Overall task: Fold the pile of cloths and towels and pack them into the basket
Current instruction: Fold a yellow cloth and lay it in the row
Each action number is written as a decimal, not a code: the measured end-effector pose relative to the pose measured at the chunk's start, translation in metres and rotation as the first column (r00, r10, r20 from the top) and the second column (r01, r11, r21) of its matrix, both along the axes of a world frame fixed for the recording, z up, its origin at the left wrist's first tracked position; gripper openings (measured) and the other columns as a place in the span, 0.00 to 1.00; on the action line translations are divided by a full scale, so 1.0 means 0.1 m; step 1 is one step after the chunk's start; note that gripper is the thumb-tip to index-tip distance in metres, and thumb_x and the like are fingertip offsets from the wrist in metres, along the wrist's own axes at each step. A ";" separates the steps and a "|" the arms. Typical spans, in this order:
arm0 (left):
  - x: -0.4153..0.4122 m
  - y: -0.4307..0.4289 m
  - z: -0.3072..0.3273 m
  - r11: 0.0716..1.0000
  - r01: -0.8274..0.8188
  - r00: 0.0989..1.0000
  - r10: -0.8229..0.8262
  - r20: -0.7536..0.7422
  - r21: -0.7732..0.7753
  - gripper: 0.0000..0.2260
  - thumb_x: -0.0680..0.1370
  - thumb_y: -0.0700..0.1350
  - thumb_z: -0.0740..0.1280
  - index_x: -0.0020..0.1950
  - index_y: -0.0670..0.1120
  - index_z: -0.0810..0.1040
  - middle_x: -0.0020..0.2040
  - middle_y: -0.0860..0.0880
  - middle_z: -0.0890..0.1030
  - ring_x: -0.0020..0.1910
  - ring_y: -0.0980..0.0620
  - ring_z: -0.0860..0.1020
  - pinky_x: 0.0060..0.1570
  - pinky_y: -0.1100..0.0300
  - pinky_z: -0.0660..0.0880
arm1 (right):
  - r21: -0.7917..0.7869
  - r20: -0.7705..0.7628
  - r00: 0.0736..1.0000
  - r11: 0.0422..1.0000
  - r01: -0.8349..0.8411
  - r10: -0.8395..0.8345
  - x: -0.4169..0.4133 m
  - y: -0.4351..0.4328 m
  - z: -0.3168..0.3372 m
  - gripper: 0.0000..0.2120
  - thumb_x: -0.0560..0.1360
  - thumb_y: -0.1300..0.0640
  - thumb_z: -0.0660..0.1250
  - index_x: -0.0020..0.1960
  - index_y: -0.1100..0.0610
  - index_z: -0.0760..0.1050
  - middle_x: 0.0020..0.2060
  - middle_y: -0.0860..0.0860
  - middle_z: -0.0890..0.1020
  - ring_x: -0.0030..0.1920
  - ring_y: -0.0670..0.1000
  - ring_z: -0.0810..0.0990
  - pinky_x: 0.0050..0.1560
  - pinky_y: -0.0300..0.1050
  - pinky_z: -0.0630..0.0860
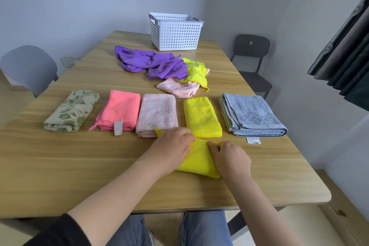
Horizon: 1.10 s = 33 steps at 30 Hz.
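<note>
A small yellow cloth (197, 161) lies partly folded near the table's front edge. My left hand (172, 146) grips its left side with curled fingers. My right hand (230, 158) holds its right edge. Behind them runs a row of folded pieces: a green leaf-print cloth (71, 111), a coral cloth (121, 110), a pale pink towel (156, 114), a yellow cloth (201, 117) and a blue towel (251, 115). Further back is an unfolded pile: purple cloth (153, 63), yellow cloth (194, 72), pink cloth (179, 88). The white perforated basket (175, 31) stands at the far edge.
The wooden table (79, 166) fills the view. A grey chair (30, 68) stands at the left and a black chair (251, 60) at the right. Dark curtains (347, 62) hang at the far right. My knees show below the front edge.
</note>
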<state>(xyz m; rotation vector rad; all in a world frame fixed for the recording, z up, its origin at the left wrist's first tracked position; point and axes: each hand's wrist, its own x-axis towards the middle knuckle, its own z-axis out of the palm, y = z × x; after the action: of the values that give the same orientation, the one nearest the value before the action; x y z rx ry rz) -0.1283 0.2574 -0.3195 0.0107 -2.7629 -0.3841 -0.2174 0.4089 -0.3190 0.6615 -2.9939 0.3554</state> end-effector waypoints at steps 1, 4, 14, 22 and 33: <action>0.01 0.01 -0.02 1.000 -0.016 0.994 0.013 0.107 0.026 0.16 0.77 0.47 0.57 0.60 0.46 0.78 0.60 0.46 0.77 0.59 0.44 0.74 0.61 0.52 0.69 | -0.009 0.016 1.000 1.000 -0.015 0.016 0.01 0.02 0.02 0.24 0.80 0.40 0.51 0.49 0.58 0.76 0.48 0.55 0.81 0.50 0.58 0.79 0.39 0.45 0.66; 0.14 -0.01 -0.03 0.994 -0.104 0.972 0.107 0.208 -0.023 0.29 0.74 0.57 0.43 0.65 0.49 0.74 0.61 0.49 0.76 0.62 0.45 0.72 0.62 0.54 0.67 | -0.080 0.094 0.995 0.997 -0.019 0.027 0.04 0.12 0.05 0.22 0.80 0.40 0.53 0.39 0.56 0.70 0.40 0.53 0.78 0.43 0.56 0.76 0.37 0.44 0.67; 1.30 -0.21 -0.11 0.774 -0.630 0.768 0.633 0.096 -0.069 0.10 0.74 0.50 0.68 0.42 0.44 0.80 0.39 0.46 0.74 0.40 0.44 0.73 0.38 0.54 0.72 | -0.229 0.156 0.976 0.967 -0.112 0.150 0.45 0.15 0.07 0.16 0.77 0.40 0.59 0.41 0.51 0.75 0.31 0.48 0.82 0.37 0.51 0.80 0.35 0.43 0.75; 1.56 -0.15 0.04 0.816 -0.547 0.826 0.562 -0.036 0.184 0.20 0.79 0.55 0.56 0.67 0.46 0.71 0.63 0.50 0.73 0.62 0.50 0.70 0.60 0.56 0.68 | -0.431 0.484 0.829 0.901 -0.053 0.280 0.78 -0.26 0.17 0.12 0.78 0.55 0.56 0.44 0.61 0.75 0.35 0.56 0.83 0.35 0.57 0.83 0.37 0.49 0.79; 1.15 -0.09 -0.04 0.985 -0.142 0.976 0.124 0.181 0.093 0.27 0.77 0.59 0.46 0.74 0.52 0.64 0.76 0.55 0.60 0.75 0.56 0.56 0.69 0.68 0.47 | -0.602 0.615 0.683 0.794 0.085 0.393 0.68 -0.41 0.08 0.14 0.74 0.63 0.68 0.59 0.61 0.73 0.38 0.53 0.80 0.28 0.44 0.78 0.28 0.36 0.74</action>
<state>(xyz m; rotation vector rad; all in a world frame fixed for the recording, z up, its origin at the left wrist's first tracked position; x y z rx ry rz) -0.0130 0.2482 -0.3237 0.2671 -2.8892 -0.5146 -0.1491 0.3675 -0.3106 0.8566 -3.1114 1.8975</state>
